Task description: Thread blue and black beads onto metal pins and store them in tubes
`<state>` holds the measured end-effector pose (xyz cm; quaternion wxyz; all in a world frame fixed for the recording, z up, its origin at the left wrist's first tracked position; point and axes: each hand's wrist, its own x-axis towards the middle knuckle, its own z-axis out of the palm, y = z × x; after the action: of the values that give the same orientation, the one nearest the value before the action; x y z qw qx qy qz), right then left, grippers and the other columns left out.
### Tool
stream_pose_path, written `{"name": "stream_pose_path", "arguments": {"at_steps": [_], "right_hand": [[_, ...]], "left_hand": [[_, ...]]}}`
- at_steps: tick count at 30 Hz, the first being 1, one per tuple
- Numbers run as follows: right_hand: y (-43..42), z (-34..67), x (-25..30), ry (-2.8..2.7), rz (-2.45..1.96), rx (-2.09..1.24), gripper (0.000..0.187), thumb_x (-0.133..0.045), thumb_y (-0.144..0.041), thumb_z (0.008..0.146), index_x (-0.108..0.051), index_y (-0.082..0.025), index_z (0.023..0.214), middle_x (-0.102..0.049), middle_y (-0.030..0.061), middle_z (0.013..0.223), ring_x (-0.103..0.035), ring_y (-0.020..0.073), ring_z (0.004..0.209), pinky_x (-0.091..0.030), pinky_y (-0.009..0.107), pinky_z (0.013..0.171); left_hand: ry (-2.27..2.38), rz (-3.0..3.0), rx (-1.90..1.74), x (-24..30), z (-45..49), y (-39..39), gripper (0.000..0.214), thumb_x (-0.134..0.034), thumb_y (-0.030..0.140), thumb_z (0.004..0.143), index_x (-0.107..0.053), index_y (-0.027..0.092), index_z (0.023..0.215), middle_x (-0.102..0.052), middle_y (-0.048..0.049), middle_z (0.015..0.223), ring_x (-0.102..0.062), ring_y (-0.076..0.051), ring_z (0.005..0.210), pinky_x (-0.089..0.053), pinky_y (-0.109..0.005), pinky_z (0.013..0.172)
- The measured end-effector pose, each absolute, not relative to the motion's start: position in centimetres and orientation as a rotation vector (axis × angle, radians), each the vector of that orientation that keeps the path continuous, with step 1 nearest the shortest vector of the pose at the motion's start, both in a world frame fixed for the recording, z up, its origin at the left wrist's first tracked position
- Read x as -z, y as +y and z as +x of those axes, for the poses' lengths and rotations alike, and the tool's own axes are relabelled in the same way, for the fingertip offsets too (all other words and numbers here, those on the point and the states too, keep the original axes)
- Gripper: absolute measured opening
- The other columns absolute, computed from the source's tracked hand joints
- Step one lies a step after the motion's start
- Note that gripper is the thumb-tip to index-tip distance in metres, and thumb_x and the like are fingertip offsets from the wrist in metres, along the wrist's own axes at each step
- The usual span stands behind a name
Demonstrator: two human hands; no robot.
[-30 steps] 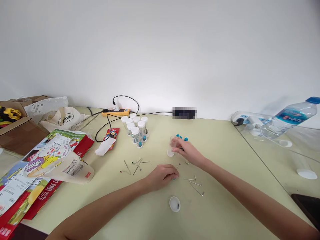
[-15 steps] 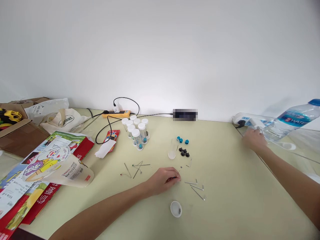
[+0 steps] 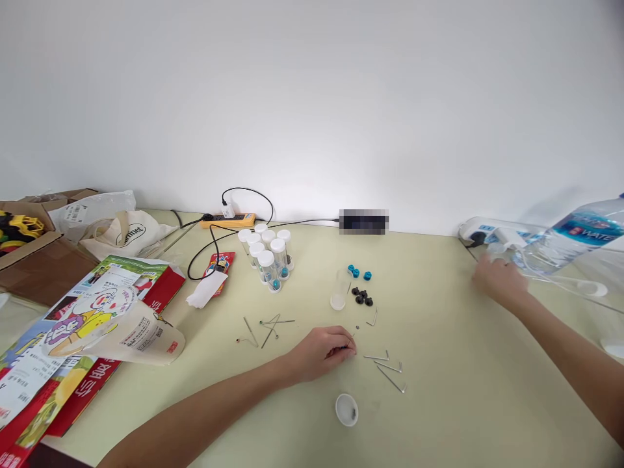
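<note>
Left hand (image 3: 322, 353): fingertips pinched on a slim piece (image 3: 351, 338), partly hidden, at the near centre of the table (image 3: 448, 403).
Right hand (image 3: 501, 284): far right, beside the white power strip (image 3: 529, 229); grip unclear.
Clear tube (image 3: 340, 286), one, at centre.
Blue parts (image 3: 367, 275), three, right of the tube.
Black parts (image 3: 369, 301), a cluster, just nearer.
L-shaped metal keys (image 3: 390, 378), four, right of the left hand.
White cap (image 3: 346, 410), near edge, small dark bits inside.
Thin metal rods (image 3: 268, 336), several, left.
White-capped tubes (image 3: 266, 261), a group, upright, far left of centre.
Water bottle (image 3: 587, 229), far right, tilted.
</note>
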<state>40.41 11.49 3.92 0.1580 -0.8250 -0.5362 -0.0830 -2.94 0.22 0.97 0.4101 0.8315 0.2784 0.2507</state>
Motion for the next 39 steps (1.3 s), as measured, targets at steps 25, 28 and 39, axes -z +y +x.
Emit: {"name": "stream_pose_path", "arguments": {"at_steps": [25,28,39], "right_hand": [[1.6,17.0,-3.3,-2.582,-1.08,-0.313,0.026,-0.044,-0.012,0.088,-0.052,-0.024,0.11,-0.062,0.0051,0.092,-0.055,0.0212,0.095,-0.048,0.031,0.073],[2.2,18.8,-3.8,-2.505,-1.166,-0.266,0.022,-0.038,-0.012,0.091,-0.051,-0.022,0.107,-0.059,0.009,0.104,-0.053,0.0236,0.1,-0.047,0.037,0.079],[1.6,21.3,-3.4,-2.566,-1.272,-0.333,0.022,-0.036,-0.02,0.09,-0.051,-0.022,0.074,-0.054,0.0039,0.078,-0.05,0.0183,0.061,-0.037,0.031,0.053]], "left_hand": [[0.611,2.33,-0.608,-0.4,-3.3,-0.2,0.018,-0.05,0.023,0.087,-0.066,0.016,0.091,-0.062,-0.0046,0.087,-0.05,-0.009,0.058,-0.045,-0.019,0.059],[0.596,2.323,-0.611,-0.4,-3.3,-0.1,0.019,-0.049,0.024,0.088,-0.065,0.015,0.092,-0.062,-0.005,0.088,-0.049,-0.008,0.057,-0.044,-0.019,0.059],[0.587,2.327,-0.608,-0.5,-3.2,-0.1,0.019,-0.049,0.024,0.088,-0.065,0.015,0.091,-0.062,-0.0054,0.087,-0.05,-0.009,0.06,-0.043,-0.019,0.059]]}}
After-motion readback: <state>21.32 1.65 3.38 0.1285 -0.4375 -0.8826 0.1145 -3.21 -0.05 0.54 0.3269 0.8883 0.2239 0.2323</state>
